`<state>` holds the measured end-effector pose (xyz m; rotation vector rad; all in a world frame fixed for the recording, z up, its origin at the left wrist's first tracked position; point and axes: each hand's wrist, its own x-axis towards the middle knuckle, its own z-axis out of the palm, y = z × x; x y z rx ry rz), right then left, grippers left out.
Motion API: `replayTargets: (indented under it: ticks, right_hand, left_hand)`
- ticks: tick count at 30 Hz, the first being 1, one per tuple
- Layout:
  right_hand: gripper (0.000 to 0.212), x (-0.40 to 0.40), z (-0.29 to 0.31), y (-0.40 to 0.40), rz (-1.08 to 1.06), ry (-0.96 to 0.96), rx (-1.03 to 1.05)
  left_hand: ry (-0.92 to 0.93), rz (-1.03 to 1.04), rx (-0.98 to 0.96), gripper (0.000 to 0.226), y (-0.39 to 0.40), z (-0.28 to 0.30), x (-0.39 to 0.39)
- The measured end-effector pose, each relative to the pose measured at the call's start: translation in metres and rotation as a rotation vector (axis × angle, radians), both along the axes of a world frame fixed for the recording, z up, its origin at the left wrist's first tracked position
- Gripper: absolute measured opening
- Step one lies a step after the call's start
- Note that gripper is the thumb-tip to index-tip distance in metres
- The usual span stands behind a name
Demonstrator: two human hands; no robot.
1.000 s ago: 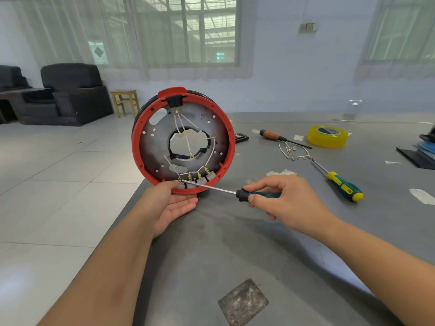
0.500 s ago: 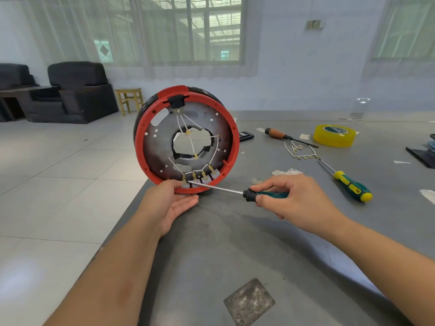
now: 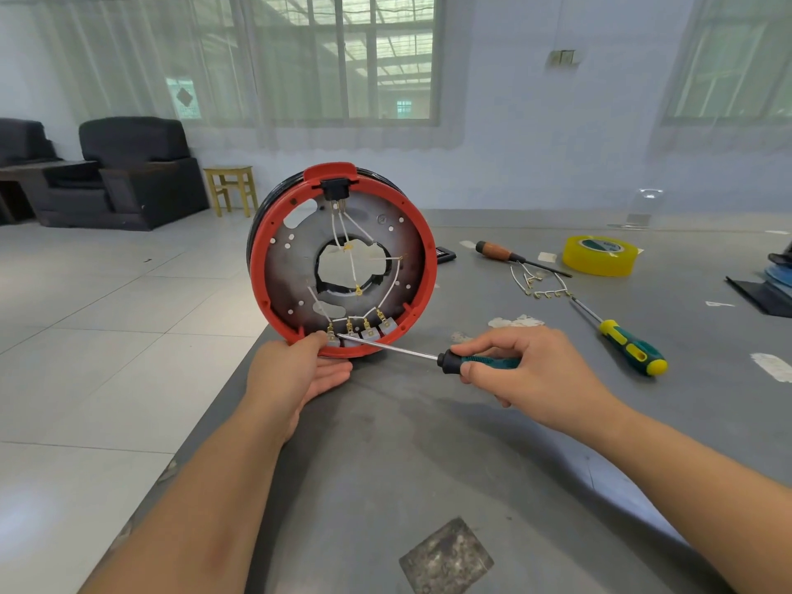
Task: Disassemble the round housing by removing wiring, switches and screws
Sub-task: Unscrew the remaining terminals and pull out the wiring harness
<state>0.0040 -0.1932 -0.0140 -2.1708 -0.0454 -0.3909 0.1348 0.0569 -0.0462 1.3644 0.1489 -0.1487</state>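
Note:
The round housing (image 3: 283, 267), red-rimmed with a grey metal plate and a central hole, stands on edge near the table's left edge. White wires (image 3: 388, 287) run from a black block at its top to several brass terminals (image 3: 360, 327) along the bottom. My left hand (image 3: 295, 370) grips the lower rim, thumb beside the leftmost terminal. My right hand (image 3: 531, 370) holds a dark green-handled screwdriver (image 3: 428, 355). Its shaft points left and its tip touches the leftmost terminal.
On the grey table (image 3: 428, 465) lie a green-yellow screwdriver (image 3: 621, 340), a wooden-handled screwdriver (image 3: 505, 253), a removed wire bundle (image 3: 540, 285), a yellow tape roll (image 3: 600, 255) and a metal square (image 3: 445, 555). Dark objects lie at the far right edge. The table's left edge drops to tiled floor.
Both hands and the housing keep the same grip. The screwdriver tip stays at the leftmost terminal. Only the view has shifted slightly.

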Motion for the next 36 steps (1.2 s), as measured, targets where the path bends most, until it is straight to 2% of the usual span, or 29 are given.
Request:
replayTargets:
  ticks: [10, 17, 26, 36]
  right_hand:
    - [0.025, 0.0003, 0.0011, -0.0004, 0.002, -0.003, 0.013]
    - [0.021, 0.0004, -0.0017, -0.0009, 0.0, -0.014, -0.015]
    - [0.023, 0.0008, 0.0048, -0.0068, -0.008, -0.056, -0.044]
    - [0.023, 0.0023, 0.0042, -0.0084, 0.022, -0.06, -0.09]
  left_hand:
    - [-0.022, 0.016, 0.001, 0.022, -0.0035, -0.0022, 0.0007]
    - [0.008, -0.002, 0.016, 0.008, -0.0029, -0.0004, 0.0015]
    - [-0.002, -0.029, 0.024, 0.017, -0.0008, -0.0037, 0.0045]
    - [0.002, -0.029, 0.011, 0.012, 0.0008, -0.0018, 0.0015]
